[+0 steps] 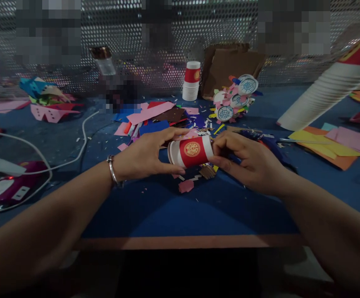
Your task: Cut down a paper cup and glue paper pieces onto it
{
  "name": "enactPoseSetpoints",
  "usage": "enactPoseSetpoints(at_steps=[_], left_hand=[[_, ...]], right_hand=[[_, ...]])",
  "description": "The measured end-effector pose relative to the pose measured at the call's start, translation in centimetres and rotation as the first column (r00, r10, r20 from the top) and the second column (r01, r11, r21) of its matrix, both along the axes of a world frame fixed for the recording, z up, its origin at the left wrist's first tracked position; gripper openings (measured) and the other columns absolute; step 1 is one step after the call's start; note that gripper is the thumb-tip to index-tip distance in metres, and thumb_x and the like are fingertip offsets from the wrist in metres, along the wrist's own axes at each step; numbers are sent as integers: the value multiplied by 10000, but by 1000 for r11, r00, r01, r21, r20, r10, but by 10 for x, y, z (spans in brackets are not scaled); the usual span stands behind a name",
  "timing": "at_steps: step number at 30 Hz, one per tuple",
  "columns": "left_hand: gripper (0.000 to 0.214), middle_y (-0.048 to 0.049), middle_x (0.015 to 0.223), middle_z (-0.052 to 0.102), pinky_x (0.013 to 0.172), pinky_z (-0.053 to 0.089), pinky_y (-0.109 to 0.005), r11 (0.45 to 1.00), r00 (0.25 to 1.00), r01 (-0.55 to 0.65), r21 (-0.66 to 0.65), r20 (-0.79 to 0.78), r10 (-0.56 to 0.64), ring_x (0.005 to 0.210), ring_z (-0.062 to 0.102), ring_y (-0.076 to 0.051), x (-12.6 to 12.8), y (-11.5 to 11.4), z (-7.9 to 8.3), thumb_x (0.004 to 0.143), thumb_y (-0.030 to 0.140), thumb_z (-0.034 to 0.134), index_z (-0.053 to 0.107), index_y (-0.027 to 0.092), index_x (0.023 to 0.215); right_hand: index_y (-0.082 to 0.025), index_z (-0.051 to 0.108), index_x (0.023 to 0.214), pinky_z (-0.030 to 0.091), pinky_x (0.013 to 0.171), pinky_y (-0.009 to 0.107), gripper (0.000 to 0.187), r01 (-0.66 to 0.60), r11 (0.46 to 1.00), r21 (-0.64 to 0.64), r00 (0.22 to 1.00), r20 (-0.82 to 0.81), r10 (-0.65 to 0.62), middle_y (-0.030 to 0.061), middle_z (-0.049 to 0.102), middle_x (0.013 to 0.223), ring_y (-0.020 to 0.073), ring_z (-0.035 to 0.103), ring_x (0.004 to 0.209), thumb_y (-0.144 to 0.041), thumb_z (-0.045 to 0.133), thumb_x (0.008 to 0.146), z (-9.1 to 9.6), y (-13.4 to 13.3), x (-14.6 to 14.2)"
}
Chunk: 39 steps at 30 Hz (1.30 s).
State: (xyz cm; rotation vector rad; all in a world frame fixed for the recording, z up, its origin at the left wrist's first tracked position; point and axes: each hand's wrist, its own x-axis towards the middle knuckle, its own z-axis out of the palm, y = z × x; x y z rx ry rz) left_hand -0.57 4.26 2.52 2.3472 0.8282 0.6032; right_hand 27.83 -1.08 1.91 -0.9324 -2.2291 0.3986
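Observation:
A red and white paper cup (194,151) with a round gold emblem lies sideways in the air between my two hands, above the blue tabletop. Its mouth points left, where the edge looks doubled; I cannot tell whether several cups are nested. My left hand (144,152), with a silver bracelet at the wrist, curves around the mouth end, thumb below and fingers above. At the base end, the thumb and bent fingers of my right hand (244,161) pinch the cup. Pink paper scraps (186,186) and a small brown cardboard piece (208,171) lie beneath.
A stack of paper cups (191,82) stands behind, beside brown cardboard (232,70) and a decorated paper craft (234,99). At right a long cup stack (325,89) leans over coloured paper sheets (328,142). A white cable (83,136) and purple device (15,184) lie left.

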Motion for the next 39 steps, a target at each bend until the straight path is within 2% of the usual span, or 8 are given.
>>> enactPoseSetpoints(at_steps=[5, 11, 18, 24, 28, 31, 34, 39], left_hand=[[853, -76, 1627, 653, 1250, 495, -490, 998, 998, 29, 64, -63, -25, 1460, 654, -334, -1, 1, 2, 778, 439, 961, 625, 346, 1557], [817, -78, 1577, 677, 1197, 544, -446, 997, 996, 83, 2, 17, -83, 1404, 689, -308, -5, 5, 0, 803, 406, 936, 619, 344, 1554], [852, -85, 1571, 662, 1198, 533, -487, 997, 992, 5, 74, -125, 5, 1409, 657, -346, -12, 10, 8, 764, 290, 812, 570, 308, 1580], [672, -92, 1267, 745, 985, 591, -476, 987, 979, -162, 16, -124, 163, 1112, 700, -329, -28, 22, 19, 677, 333, 812, 599, 240, 1307], [627, -87, 1228, 703, 1043, 541, -509, 989, 975, -149, 7, -165, 148, 1108, 659, -317, -39, 27, 27, 656, 369, 881, 588, 217, 1190], [635, -76, 1204, 715, 997, 549, -487, 994, 965, -109, -1, -242, 105, 1061, 665, -296, -49, 32, 29, 648, 421, 926, 613, 214, 1160], [683, -71, 1179, 755, 932, 561, -473, 995, 939, -91, 27, -332, 95, 1017, 681, -304, -61, 41, 24, 621, 470, 961, 641, 230, 1175], [865, -93, 1295, 765, 971, 566, -477, 993, 928, -116, 27, -355, 118, 1078, 710, -327, -75, 49, 25, 589, 457, 997, 633, 253, 1347]], right_hand=[[-234, 558, 913, 429, 694, 328, 210, 49, 997, -53, 998, -22, -50, 22, 638, 875, 174, 559, 758, -374, 627, 1055, -2, -1, 3], [-233, 581, 918, 427, 672, 316, 214, 71, 995, -73, 996, -46, -75, 16, 639, 844, 174, 560, 728, -396, 645, 1041, -3, 1, 5], [-243, 587, 904, 422, 636, 315, 185, 141, 989, -38, 985, -93, -144, -10, 614, 784, 159, 538, 666, -361, 666, 1022, 2, 6, 13], [-258, 567, 855, 466, 662, 341, 310, 279, 960, -15, 944, -182, -277, 26, 627, 903, 176, 579, 730, -493, 672, 1028, -3, 12, 23], [-256, 541, 806, 467, 662, 355, 393, 306, 952, 7, 935, -190, -300, 29, 625, 897, 176, 566, 702, -554, 673, 1026, -6, 15, 24], [-261, 560, 827, 472, 674, 364, 315, 317, 948, 4, 936, -164, -312, 26, 636, 863, 188, 576, 697, -483, 674, 1020, -5, 15, 23], [-272, 587, 877, 478, 675, 362, 213, 333, 942, -47, 932, -133, -337, 11, 639, 817, 190, 583, 679, -415, 664, 1014, -3, 14, 21], [-269, 587, 853, 461, 645, 346, 269, 315, 945, -91, 935, -143, -325, 1, 626, 790, 178, 563, 655, -471, 711, 982, -4, 16, 21]])
